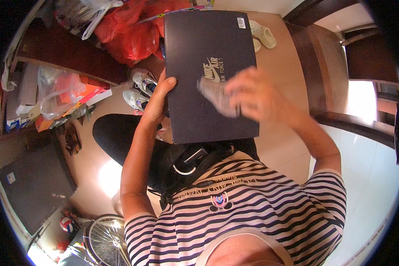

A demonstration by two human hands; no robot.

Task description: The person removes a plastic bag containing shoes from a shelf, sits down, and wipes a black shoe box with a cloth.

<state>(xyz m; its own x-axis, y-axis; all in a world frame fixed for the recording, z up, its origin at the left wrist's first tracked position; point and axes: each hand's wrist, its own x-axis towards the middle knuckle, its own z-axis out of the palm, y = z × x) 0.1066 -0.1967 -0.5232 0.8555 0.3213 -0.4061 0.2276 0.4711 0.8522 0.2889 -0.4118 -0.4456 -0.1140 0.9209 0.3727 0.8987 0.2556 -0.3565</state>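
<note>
A dark Nike Air Force 1 shoebox (193,109) is tilted up above my lap, its printed face towards me. My left hand (162,91) grips the box's left edge, with the thumb lying on the printed face. A light greyish cloth (219,98), blurred by motion, is in the fingers of my right hand (252,94), over the middle right of the box, beside the printed logo. Whether the cloth touches the box is hard to tell. The far side of the box and most of my left fingers are hidden.
Red plastic bags (129,36) lie behind the box at the upper left. Silver-grey sneakers (136,98) and pale clogs (264,35) stand on the tiled floor. A shelf (69,63) with boxes and bags is at the left, and a bicycle wheel (114,241) at the lower left.
</note>
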